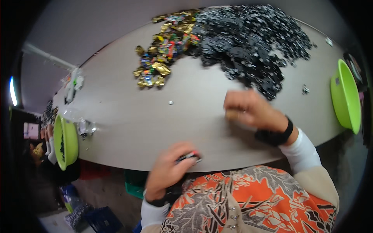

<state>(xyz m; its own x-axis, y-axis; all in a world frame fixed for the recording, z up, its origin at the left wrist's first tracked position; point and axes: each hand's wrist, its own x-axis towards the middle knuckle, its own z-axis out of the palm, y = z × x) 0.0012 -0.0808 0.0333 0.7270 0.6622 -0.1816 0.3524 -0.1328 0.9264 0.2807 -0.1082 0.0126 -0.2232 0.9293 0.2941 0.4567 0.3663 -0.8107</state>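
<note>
Cloth in orange with grey leaves (256, 190) covered the person's torso. At the near edge of the pale curved table (124, 128), the left hand (167, 167) grasped a small black, red and silver piece (191, 155). Farther on, the blurred right hand (250, 110) was curled; whether it held anything could not be told. Beyond, shiny gold and multicoloured pieces (168, 48) lay heaped beside a broad pile of glossy black pieces (241, 39).

No readable text or numbers; gold-and-coloured pile (161, 69) blurred, small patch (337, 81) on green basin (345, 103) illegible.
</note>
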